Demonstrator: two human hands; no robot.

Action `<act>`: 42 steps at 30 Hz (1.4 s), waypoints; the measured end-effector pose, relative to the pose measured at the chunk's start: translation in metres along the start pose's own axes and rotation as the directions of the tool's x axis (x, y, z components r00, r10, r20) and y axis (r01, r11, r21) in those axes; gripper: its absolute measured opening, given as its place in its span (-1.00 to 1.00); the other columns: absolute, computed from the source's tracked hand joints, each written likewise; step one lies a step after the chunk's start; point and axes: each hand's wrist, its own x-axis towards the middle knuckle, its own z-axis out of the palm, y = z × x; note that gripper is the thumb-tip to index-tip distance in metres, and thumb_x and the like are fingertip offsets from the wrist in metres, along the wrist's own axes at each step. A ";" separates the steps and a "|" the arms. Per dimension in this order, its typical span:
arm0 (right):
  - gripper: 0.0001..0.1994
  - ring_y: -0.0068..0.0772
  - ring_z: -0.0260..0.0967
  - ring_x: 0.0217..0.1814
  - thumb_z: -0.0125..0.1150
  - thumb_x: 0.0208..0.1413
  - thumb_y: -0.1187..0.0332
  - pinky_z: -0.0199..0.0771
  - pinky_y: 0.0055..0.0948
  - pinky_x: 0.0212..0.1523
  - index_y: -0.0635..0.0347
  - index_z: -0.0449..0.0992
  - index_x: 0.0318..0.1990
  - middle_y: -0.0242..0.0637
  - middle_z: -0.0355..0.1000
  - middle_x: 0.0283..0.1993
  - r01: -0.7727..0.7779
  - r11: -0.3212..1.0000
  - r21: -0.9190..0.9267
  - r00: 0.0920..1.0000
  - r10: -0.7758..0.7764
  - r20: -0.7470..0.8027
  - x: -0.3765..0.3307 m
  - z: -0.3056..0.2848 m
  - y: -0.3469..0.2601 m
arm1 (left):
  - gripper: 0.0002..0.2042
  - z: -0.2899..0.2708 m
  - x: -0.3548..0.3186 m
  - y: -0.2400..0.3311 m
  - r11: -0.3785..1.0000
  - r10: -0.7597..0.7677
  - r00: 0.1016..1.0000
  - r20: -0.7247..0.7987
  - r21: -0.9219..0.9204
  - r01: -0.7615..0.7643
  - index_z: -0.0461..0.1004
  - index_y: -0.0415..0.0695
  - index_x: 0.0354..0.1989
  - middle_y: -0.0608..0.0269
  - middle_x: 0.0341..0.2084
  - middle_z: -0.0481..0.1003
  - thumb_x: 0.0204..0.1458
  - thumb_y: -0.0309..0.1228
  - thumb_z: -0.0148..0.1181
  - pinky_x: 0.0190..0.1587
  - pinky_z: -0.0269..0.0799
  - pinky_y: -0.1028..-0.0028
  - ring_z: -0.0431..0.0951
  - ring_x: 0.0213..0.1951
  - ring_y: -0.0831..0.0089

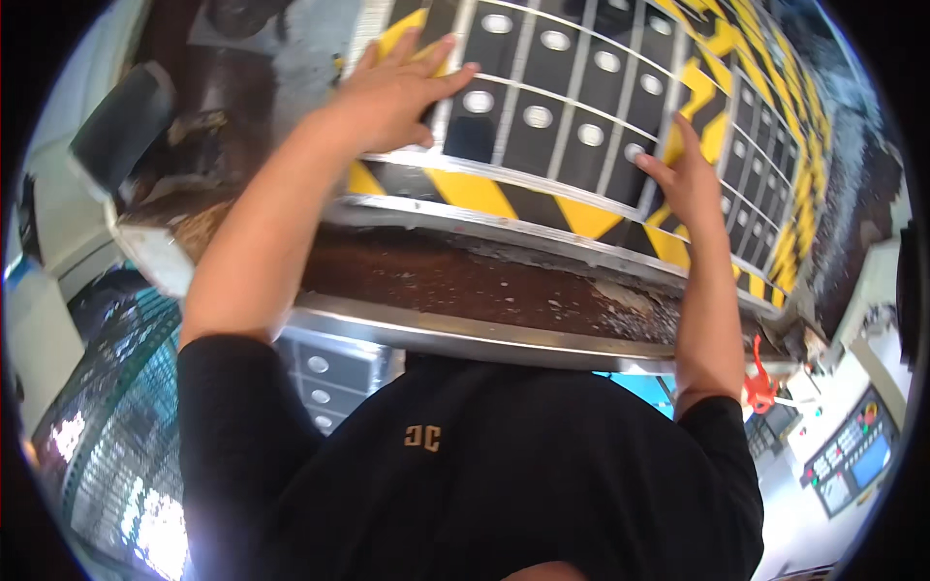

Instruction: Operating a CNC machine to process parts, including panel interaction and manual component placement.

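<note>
Black-and-yellow striped, gridded flat panel (567, 92) lies on a brown, metal-edged worktop (465, 263) under the left hand (392, 97), fingers spread, and right hand (694, 184), thumb and forefinger apart; positioning seems underway, calling next for even pressure.

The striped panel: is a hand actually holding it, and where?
Nothing looks gripped: on the striped panel, the left hand is spread over the left border and the right hand over the right, neither visibly closed around it.
</note>
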 end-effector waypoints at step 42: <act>-0.06 -0.03 0.59 -0.16 0.47 -0.05 -0.19 0.54 -0.20 -0.07 -0.08 0.24 0.47 -0.01 0.59 -0.27 0.044 0.994 -0.096 0.999 -0.047 -0.028 0.004 0.003 0.004 | 0.07 -0.010 0.005 0.004 0.999 -0.015 1.000 0.016 0.040 0.014 0.06 0.40 0.52 0.44 0.57 -0.13 -0.22 -0.39 0.56 0.54 -0.15 -0.04 -0.17 0.56 0.10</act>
